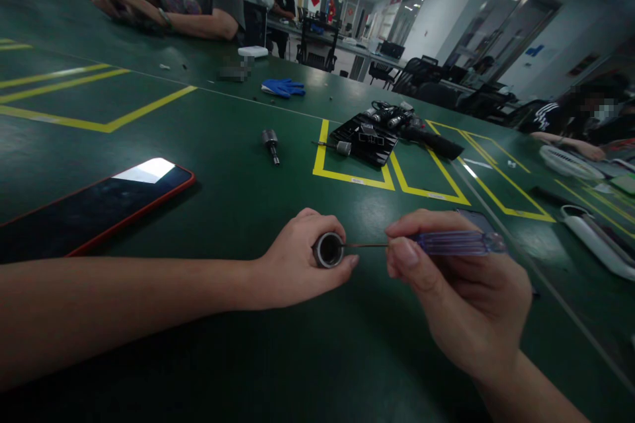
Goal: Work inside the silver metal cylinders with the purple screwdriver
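Observation:
In my left hand [297, 261], fingers and thumb wrap round a short metal cylinder [329, 252] whose dark, hollow end faces me. My right hand [461, 291] grips a screwdriver [454, 243] by its clear purplish handle, thumb and fingertips near the front of it. Its thin shaft points left, and the tip meets the right side of the cylinder's rim. Whether the tip sits in a screw or slot there is too small to tell. Beyond my hands, a metal part with a narrow stem [270, 144] lies on the green table [238, 357].
A phone with a red edge [114, 201] lies at left. Further back are a blue glove [282, 87], a black tray-like item [364, 139] with a metal part on it, and a heap of cables and connectors [394, 115]. Yellow tape marks the table. Other people sit around it.

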The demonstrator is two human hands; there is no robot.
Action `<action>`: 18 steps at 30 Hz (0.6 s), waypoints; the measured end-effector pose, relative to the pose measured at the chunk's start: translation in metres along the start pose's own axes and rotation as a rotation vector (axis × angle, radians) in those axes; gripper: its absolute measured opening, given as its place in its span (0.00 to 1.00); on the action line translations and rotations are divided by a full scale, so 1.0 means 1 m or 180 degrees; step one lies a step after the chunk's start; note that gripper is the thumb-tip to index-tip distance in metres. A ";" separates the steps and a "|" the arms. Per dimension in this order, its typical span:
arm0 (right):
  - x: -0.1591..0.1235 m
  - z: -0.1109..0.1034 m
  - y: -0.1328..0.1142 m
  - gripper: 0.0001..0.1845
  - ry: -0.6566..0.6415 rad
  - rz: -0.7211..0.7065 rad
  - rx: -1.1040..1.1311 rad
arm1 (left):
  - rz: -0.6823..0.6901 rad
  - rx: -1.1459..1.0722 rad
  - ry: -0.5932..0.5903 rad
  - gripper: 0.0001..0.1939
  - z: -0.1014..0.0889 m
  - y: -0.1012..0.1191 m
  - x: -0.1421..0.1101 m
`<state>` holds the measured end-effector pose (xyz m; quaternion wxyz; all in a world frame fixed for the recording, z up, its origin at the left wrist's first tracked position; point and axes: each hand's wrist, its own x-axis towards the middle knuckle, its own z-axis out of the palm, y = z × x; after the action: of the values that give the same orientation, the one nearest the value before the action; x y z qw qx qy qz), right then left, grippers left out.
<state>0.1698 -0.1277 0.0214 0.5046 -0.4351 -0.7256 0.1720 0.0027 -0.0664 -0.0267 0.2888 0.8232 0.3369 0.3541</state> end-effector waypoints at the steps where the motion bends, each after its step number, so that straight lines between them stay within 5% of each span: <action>1: 0.000 0.000 -0.001 0.06 -0.0013 -0.0009 -0.0006 | -0.0013 0.0004 -0.0002 0.08 0.000 0.000 0.000; 10: -0.002 0.002 -0.003 0.07 0.0180 -0.0225 -0.0088 | -0.0033 -0.0048 -0.0011 0.09 -0.001 0.001 0.000; 18: -0.002 0.002 -0.002 0.08 -0.0326 -0.0486 -0.0121 | -0.0011 -0.0162 -0.0077 0.10 -0.001 0.000 -0.001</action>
<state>0.1674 -0.1300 0.0215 0.4702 -0.3785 -0.7847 0.1413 0.0014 -0.0668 -0.0269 0.3143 0.8193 0.3256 0.3521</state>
